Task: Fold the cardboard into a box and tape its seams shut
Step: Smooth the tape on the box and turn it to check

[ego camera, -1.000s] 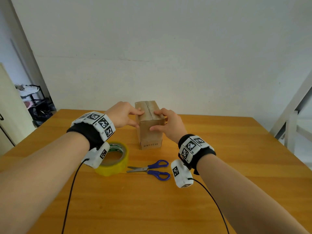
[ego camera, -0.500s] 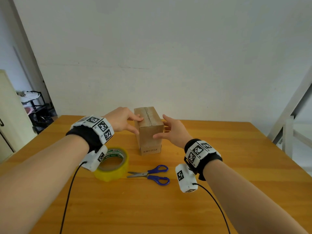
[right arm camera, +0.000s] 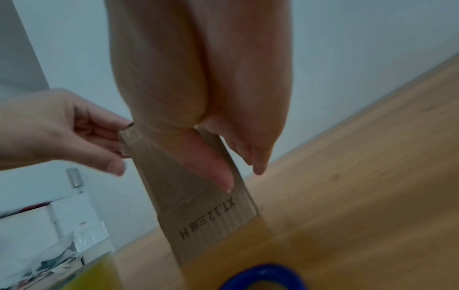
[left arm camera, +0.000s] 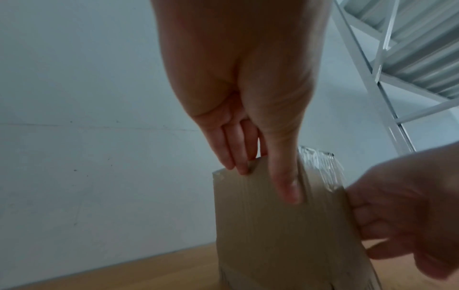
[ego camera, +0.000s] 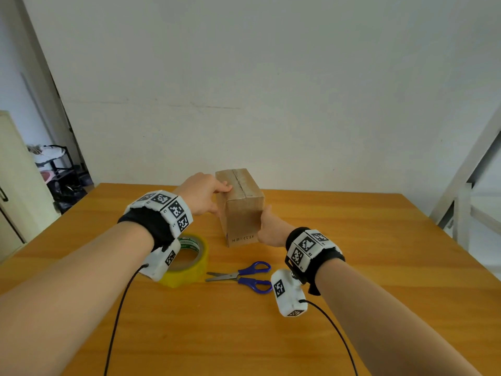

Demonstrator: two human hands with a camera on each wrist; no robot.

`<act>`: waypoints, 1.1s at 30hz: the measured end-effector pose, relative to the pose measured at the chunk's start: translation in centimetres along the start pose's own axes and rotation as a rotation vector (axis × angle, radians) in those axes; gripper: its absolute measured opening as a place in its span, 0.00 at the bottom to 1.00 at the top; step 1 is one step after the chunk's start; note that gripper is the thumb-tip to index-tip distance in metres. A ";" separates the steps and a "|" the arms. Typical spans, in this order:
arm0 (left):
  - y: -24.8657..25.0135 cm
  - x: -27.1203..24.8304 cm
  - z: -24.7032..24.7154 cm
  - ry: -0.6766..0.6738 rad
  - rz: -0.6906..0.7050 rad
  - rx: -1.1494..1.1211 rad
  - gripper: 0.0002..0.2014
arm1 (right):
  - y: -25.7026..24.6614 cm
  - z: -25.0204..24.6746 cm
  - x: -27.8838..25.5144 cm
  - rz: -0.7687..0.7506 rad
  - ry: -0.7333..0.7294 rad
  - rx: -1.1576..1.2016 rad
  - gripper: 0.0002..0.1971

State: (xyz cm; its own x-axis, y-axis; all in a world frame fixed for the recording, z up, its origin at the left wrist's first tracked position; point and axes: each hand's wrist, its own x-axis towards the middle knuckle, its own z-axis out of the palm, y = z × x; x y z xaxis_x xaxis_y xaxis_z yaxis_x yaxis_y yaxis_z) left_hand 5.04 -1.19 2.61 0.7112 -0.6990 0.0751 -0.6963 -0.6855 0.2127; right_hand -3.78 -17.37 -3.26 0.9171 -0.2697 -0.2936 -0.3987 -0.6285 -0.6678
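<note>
The box stands upright on the table, at 12 o'clock from the scissors. The left hand grips its top left edge, fingers over the top and thumb down the side. The right hand clasps the near right corner, thumb flat on the front face; its fingers are probably wrapped round the right side, though blur hides them. The tape lies at 9 o'clock from the scissors.
</note>
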 end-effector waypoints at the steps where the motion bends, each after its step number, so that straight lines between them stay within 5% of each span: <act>1: -0.3 -0.1 0.1 -0.007 -0.007 -0.001 0.36 | 0.1 -0.2 -0.1 -0.016 0.010 0.001 0.38; 7: -1.3 -0.5 1.6 -0.032 -0.050 -0.085 0.29 | -0.9 -0.1 -0.4 -0.230 0.240 0.304 0.35; 11: -1.7 -0.6 2.2 -0.081 -0.014 -0.221 0.32 | -2.6 0.7 -0.6 -0.183 0.352 0.115 0.58; 15: -1.9 -0.7 2.6 -0.104 -0.002 -0.249 0.33 | -3.4 1.0 -0.7 -0.143 0.535 -0.044 0.50; 22: -1.8 -1.1 2.0 -0.094 -0.073 -0.205 0.27 | -3.1 -0.3 -0.5 -0.115 0.487 0.091 0.38; 29: -3.0 -1.7 0.3 -0.028 -0.153 -0.270 0.31 | -1.3 -3.1 -2.0 -0.072 0.371 0.554 0.19; 33: -3.1 -2.1 -0.2 -0.034 -0.219 -0.349 0.30 | -0.3 -3.6 -2.9 -0.023 0.253 0.841 0.22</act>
State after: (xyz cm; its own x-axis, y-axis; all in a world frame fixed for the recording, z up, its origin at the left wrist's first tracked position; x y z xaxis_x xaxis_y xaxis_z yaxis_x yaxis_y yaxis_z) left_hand 5.78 2.45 1.99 0.8309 -0.5550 -0.0396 -0.4501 -0.7124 0.5384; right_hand -6.26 -19.05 0.26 0.8586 -0.4801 -0.1797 -0.1592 0.0835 -0.9837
